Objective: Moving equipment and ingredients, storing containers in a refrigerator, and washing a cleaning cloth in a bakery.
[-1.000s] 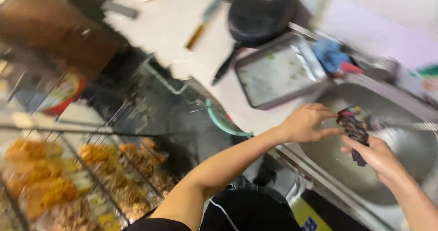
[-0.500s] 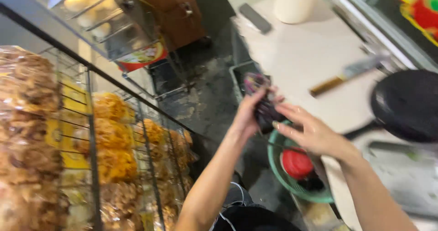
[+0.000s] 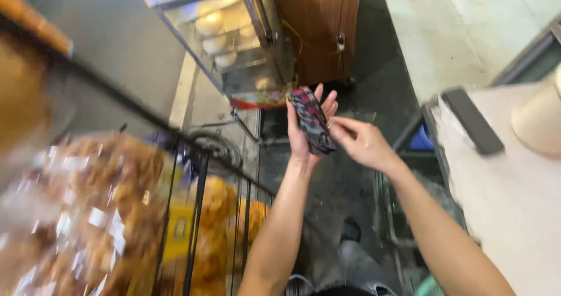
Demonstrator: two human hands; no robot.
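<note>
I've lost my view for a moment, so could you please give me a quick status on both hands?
Left hand open, flat behind the patterned pouch. Right hand pinching the pouch's lower edge. Pouch held up between both, nothing blocking it.

2 bare forearms, no sleeves in view

The left hand [image 3: 304, 135] and right hand [image 3: 361, 144] wear no gloves, and no watch or band shows at either wrist. Both arms are uncovered right down to the lower edge of the picture. Below them shows 1 dark shoe [image 3: 350, 230].
</note>
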